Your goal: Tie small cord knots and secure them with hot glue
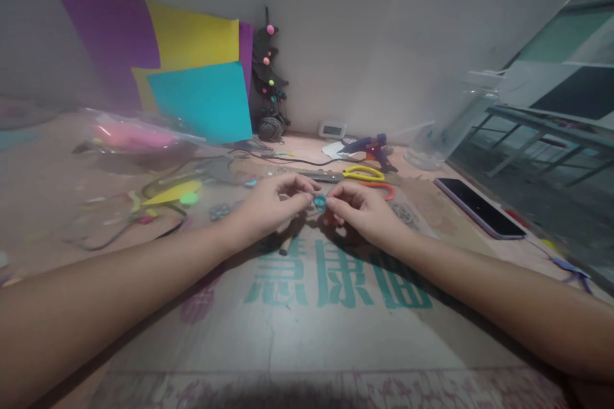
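Observation:
Between my two hands, above the table's middle, is a small round turquoise piece (320, 202). My left hand (283, 201) pinches its left side with thumb and forefinger. On the other side, my right hand (357, 208) is closed with its fingertips at the piece's right edge. What exactly the piece is, I cannot make out. Below my left fingers lies a thin brown stick-like tool (286, 245). Just beyond my hands are scissors with yellow handles (363, 173) and an orange handle loop (381, 191) partly hidden by my right hand.
A printed sheet (307, 339) covers the table in front. A purple glue gun (374, 148) stands behind the scissors, and a phone (480, 208) lies at right. Coloured sheets (201, 102) lean on the wall beside a dark decorated tree (269, 77). A plastic bag (139, 134) sits left.

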Available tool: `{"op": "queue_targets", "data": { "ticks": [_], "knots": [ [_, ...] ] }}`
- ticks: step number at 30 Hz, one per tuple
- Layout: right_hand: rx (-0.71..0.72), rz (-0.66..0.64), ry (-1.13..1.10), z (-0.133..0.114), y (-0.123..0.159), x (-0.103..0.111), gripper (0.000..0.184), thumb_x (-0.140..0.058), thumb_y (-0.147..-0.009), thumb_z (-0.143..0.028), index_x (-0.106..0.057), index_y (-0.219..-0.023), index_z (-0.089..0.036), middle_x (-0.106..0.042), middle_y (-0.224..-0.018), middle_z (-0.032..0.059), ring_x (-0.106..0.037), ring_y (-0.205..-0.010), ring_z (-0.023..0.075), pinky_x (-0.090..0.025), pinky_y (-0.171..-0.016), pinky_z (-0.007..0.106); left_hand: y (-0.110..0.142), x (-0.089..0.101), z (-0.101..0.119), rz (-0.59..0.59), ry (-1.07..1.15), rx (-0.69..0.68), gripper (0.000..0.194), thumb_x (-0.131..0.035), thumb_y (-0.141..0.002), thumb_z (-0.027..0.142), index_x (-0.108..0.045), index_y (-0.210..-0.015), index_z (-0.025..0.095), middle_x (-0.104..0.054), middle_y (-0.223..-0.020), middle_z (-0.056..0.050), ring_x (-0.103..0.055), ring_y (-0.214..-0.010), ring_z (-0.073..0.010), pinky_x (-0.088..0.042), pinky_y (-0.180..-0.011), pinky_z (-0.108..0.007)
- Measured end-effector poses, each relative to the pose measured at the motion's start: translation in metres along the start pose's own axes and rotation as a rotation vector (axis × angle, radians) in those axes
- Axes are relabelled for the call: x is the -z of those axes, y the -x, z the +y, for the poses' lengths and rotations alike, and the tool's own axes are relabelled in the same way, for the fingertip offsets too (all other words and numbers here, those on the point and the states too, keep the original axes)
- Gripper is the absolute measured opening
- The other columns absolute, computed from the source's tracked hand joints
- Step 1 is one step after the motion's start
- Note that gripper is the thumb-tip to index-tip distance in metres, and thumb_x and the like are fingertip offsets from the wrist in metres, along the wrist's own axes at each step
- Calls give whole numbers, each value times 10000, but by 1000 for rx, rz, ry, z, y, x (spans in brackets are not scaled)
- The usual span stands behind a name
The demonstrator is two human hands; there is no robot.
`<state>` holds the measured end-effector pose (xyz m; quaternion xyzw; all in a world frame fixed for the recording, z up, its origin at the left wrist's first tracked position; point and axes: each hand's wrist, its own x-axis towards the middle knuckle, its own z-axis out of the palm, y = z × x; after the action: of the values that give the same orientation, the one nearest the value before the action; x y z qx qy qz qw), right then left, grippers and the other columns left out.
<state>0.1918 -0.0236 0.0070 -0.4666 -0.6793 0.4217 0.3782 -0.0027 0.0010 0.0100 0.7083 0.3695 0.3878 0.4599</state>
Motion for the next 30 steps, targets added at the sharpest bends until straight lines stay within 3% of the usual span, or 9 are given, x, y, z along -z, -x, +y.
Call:
{"op": "queue_targets", "data": {
  "ticks": [4,9,16,21,30],
  "knots": [
    [33,28,10,-3,-1,-1,222,-604,-853,-376,-544,-768,-180,-638,-623,-11,-565,-537,97,-439,-497,203,-1,3,0,-21,-30,-102,180,-587,-836,285,-571,-710,157,-671,-1079,-68,-650,-952,-184,-506,-843,-289],
    [37,40,17,-4,-1,-1,220,-593,-858,-372,-536,-763,-182,-627,-626,-15,-532,-517,87,-416,-471,197,0,1,-6,-74,152,-2,190,-589,-854,347,-537,-804,171,-662,-771,-14,-656,-627,-139,-526,-571,-240],
    [69,70,-19,-7,1,-1,214,-602,-852,-356,-527,-761,-178,-600,-618,-29,-504,-517,78,-415,-488,198,5,-3,-2,-136,184,69,213,-542,-895,387,-480,-833,193,-532,-516,73,-490,-282,-93,-342,-279,-176],
    [81,74,-6,-5,1,-1,191,-586,-867,-336,-525,-776,-180,-597,-627,-30,-508,-517,77,-416,-486,198,6,-4,1,-91,31,53,247,-513,-916,391,-511,-797,175,-539,-507,59,-505,-312,-73,-376,-317,-160],
    [122,77,66,-3,1,-1,149,-574,-881,-296,-544,-792,-180,-622,-650,-30,-547,-533,73,-432,-506,182,6,-5,-7,-164,-29,80,284,-496,-913,446,-528,-806,184,-547,-536,50,-496,-295,-85,-366,-274,-173]
  ]
}}
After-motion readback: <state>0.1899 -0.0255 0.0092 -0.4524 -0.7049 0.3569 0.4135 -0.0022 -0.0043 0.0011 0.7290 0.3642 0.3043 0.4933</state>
